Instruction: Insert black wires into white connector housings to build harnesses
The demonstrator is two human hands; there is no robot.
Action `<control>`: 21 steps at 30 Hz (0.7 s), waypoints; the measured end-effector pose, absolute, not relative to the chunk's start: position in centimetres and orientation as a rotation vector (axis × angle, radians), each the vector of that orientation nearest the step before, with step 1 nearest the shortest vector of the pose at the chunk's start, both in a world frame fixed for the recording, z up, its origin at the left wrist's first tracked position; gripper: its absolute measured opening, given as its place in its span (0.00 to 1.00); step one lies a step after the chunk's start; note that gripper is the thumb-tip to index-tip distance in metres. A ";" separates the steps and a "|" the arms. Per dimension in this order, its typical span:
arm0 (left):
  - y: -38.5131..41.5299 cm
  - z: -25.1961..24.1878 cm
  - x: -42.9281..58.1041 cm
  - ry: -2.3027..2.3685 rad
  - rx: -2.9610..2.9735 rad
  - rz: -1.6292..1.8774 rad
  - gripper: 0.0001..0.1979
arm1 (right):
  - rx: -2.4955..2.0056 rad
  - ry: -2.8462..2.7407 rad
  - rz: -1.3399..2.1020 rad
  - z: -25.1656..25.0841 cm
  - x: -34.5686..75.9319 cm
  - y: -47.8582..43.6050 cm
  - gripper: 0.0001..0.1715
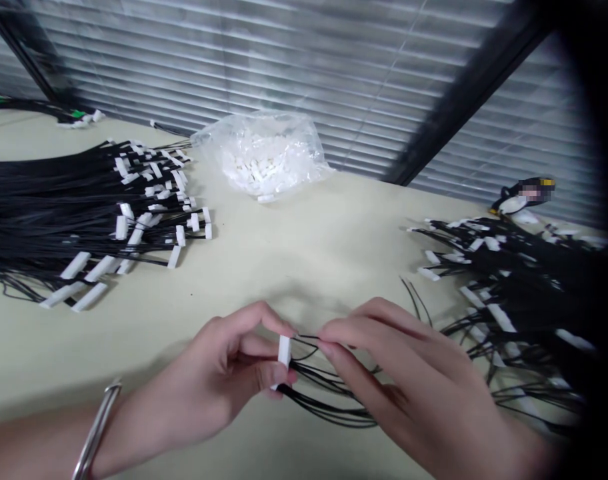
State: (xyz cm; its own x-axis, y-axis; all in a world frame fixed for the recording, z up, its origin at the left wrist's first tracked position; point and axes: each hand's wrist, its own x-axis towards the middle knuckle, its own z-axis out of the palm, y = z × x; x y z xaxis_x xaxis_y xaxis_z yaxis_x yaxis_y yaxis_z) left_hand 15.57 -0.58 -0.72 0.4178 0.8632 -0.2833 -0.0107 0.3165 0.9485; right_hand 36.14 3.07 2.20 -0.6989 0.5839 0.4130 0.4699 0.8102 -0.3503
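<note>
A white connector (284,351) stands upright between the thumb and fingers of my left hand (234,367), near the front of the table. Several black wires (329,407) run from its right side and pass under my right hand (409,373). My right thumb and forefinger pinch one thin black wire (309,337), whose end is at the connector's top, by my left fingertip. Whether that end sits inside the connector is too small to tell.
On the pale table (304,247), a large bundle of black cables (49,200) with white connectors lies at the left. Another cable bundle (534,287) lies at the right. A clear bag of white connectors (264,157) rests at the back, before window blinds (284,60).
</note>
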 end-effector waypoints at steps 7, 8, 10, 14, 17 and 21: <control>-0.5 -0.6 15.5 0.947 1.073 0.711 0.08 | -0.784 -2.465 0.233 2.5 35.8 3.0 0.06; -0.5 -0.6 15.6 0.939 1.054 0.725 0.07 | -0.779 -2.479 0.231 2.4 35.9 2.9 0.06; -0.3 -0.5 15.6 0.921 1.003 0.757 0.06 | -0.773 -2.516 0.229 2.3 36.0 2.8 0.06; -0.1 -0.5 15.7 0.886 0.935 0.784 0.07 | -0.774 -2.556 0.178 2.0 36.1 2.8 0.07; -0.1 -0.6 15.6 0.880 0.933 0.779 0.07 | -0.753 -2.567 0.121 2.0 36.0 2.8 0.08; -0.3 -0.8 15.6 0.880 0.941 0.802 0.08 | -0.723 -2.580 0.054 2.1 36.1 3.0 0.09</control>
